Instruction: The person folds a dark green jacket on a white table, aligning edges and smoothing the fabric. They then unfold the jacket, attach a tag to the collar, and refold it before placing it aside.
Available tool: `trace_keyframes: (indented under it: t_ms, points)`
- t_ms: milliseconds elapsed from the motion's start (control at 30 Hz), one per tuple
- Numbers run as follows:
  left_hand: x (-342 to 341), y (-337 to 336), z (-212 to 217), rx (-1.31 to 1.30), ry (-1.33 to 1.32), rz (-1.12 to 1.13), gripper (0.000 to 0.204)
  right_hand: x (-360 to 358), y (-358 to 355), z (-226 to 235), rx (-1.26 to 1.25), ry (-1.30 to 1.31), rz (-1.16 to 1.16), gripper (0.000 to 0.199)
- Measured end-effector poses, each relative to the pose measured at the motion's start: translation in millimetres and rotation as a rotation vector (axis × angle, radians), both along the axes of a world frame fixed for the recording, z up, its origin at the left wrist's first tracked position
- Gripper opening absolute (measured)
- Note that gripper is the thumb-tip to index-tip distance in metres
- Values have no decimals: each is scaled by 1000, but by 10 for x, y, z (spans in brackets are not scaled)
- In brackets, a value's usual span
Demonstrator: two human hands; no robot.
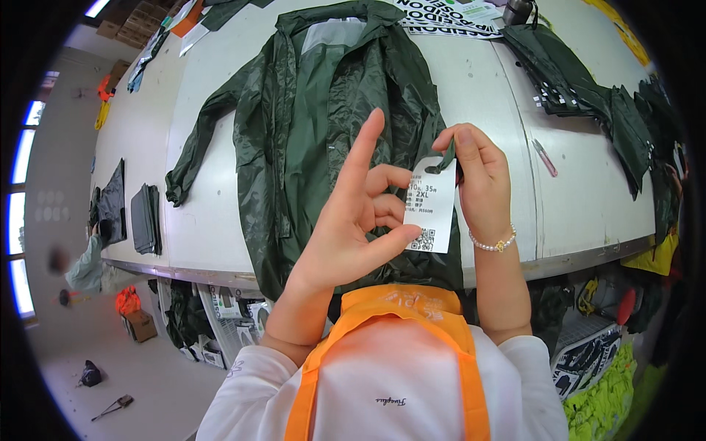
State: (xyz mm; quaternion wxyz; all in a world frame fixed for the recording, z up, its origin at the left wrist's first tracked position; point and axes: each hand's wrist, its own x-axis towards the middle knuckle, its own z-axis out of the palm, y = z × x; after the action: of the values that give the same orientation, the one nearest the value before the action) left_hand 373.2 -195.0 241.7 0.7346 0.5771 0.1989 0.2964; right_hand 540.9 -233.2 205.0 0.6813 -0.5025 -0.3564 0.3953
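Observation:
A dark green rain jacket (294, 147) lies open on the table before me, its hood end away from me and one sleeve stretched out to the left. Over its right side, my right hand (482, 176) pinches a white paper tag (434, 198) by its upper end, where a dark green strip passes through the hole. The tag bears print and a square code. My left hand (360, 209) is beside the tag's left edge, index finger pointing up and the other fingers bent. Its thumb tip overlaps the lower part of the tag; the fingers look apart, not gripping it.
A slim red-and-clear pen-like thing (545, 158) lies on the white table (500, 147) to the right. Dark folded garments (566, 81) are piled beyond it. Folded dark pieces (146, 219) sit at the left edge. Printed sheets (448, 20) and a dark bottle (517, 12) stand at the back.

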Motion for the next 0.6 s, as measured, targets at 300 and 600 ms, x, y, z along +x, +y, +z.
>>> trace_keyframes:
  t_ms: [300,600]
  points:
    - [7,68,-8,4,11,-4,100,-3,95,-35,-12,33,23,31]
    - [257,190,-782,256,339,-58,97,245,282,-717,-216,-386,-149,29]
